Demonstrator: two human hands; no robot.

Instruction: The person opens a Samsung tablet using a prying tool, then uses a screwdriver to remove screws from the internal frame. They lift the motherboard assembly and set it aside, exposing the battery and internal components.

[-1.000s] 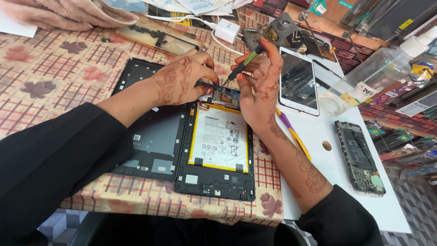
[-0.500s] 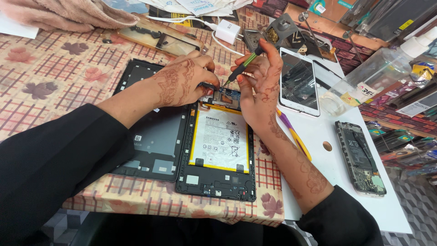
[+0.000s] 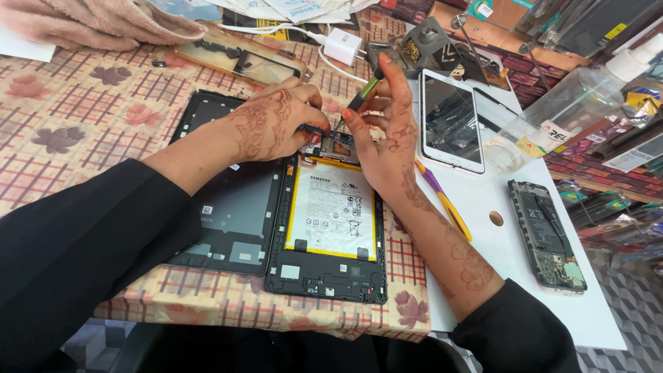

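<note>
Surface [image 3: 83, 117]: checked floral cloth, cluttered with parts.
Left hand [image 3: 273, 128]: fingers pinning the opened tablet [image 3: 331, 228].
Right hand [image 3: 387, 138]: fingers grasping a green screwdriver [image 3: 360, 97].

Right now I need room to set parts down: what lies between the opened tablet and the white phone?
In the head view, between the opened tablet and the white phone stands the right hand; a purple-and-yellow tool lies beneath the wrist.
</note>
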